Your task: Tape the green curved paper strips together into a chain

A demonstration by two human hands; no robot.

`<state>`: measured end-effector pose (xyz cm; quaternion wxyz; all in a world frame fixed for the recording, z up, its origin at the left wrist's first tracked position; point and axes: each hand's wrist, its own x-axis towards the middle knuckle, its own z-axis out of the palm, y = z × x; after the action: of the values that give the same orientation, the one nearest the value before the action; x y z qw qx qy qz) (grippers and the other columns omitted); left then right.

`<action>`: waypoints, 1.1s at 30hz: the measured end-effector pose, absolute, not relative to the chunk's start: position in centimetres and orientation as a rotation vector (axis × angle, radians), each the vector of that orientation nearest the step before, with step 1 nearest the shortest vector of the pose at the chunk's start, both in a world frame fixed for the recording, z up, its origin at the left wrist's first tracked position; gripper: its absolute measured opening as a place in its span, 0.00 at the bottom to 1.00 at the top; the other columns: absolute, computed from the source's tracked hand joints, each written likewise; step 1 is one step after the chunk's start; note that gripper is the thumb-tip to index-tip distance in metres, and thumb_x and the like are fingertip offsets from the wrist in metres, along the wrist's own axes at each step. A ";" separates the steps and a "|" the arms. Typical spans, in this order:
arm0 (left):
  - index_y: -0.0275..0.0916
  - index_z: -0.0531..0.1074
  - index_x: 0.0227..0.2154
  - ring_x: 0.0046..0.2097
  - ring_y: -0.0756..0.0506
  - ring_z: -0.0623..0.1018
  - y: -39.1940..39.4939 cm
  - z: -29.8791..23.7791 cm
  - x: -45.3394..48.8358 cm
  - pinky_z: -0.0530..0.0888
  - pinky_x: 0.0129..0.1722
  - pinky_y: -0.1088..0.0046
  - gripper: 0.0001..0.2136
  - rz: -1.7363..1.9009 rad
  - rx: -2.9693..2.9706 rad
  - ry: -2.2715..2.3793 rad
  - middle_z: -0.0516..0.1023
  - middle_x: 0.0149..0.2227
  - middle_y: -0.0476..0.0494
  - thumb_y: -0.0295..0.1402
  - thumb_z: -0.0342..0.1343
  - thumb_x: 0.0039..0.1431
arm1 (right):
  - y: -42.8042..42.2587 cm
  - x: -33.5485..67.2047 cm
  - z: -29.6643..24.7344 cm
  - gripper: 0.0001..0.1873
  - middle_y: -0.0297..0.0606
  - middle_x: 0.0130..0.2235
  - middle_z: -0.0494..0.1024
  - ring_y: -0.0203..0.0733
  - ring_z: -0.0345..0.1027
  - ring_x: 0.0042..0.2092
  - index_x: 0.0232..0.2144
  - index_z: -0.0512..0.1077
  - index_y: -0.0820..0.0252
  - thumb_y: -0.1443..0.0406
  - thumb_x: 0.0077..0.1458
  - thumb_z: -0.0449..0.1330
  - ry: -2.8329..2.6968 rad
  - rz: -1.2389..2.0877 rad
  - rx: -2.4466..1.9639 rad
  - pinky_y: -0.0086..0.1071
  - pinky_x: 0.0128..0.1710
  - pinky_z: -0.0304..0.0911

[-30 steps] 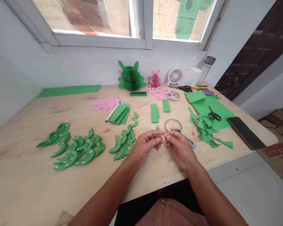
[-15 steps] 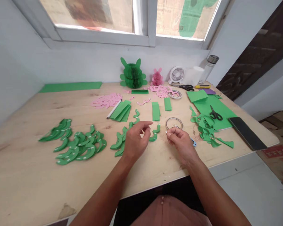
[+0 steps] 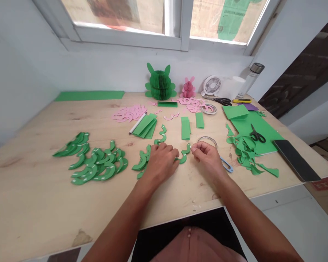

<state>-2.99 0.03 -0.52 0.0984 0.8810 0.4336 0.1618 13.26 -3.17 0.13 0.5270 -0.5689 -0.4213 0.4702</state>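
Note:
A wavy green paper cutout (image 3: 183, 158) with small white tape patches lies on the table between my hands. My left hand (image 3: 162, 160) rests on its left end, fingers curled down and pressed to it, hiding that part. At the cutout's upper right tip, my right hand (image 3: 206, 155) pinches a tiny piece of white tape (image 3: 191, 146) between thumb and forefinger. Just behind the right hand stands a roll of tape (image 3: 211, 139), partly covered. More curved green cutouts with white patches lie left of my left hand, in a pile (image 3: 98, 163) and a smaller group (image 3: 142, 160).
A blue cutter (image 3: 227, 165) lies right of my right hand. Farther right are green scraps (image 3: 244, 149), small scissors (image 3: 257, 134) and a phone (image 3: 296, 160). Folded green papers (image 3: 144, 125), pink cutouts (image 3: 129, 113) and a green honeycomb figure (image 3: 160, 85) stand or lie behind.
My left hand has come down onto the green cutout, its fingers closing over the left end. My right hand has brought the white tape piece to the cutout's tip. The view has shifted slightly.

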 end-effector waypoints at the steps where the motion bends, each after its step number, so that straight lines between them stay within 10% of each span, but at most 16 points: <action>1: 0.41 0.73 0.27 0.41 0.36 0.70 0.0 -0.6 -2.9 0.61 0.41 0.57 0.04 0.461 2.609 1.284 0.76 0.31 0.41 0.26 0.55 0.48 | -3.1 13.2 0.0 0.07 0.26 0.18 0.62 0.31 0.53 0.21 0.22 0.68 0.58 0.61 0.44 0.61 -0.983 1.095 -1.358 0.28 0.23 0.49; 33: 0.40 0.62 0.25 0.27 0.50 0.69 0.0 -0.2 -2.8 0.63 0.28 0.75 0.06 0.691 2.217 1.108 0.69 0.25 0.52 0.23 0.47 0.52 | -3.7 13.2 -1.5 0.07 0.29 0.22 0.68 0.31 0.59 0.25 0.25 0.70 0.60 0.62 0.46 0.62 -1.035 1.179 -1.276 0.27 0.26 0.53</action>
<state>-2.83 0.00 -0.22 0.2803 0.8271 0.4133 0.2579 13.19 -3.72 -1.49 0.5309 -0.5347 -0.4337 0.4941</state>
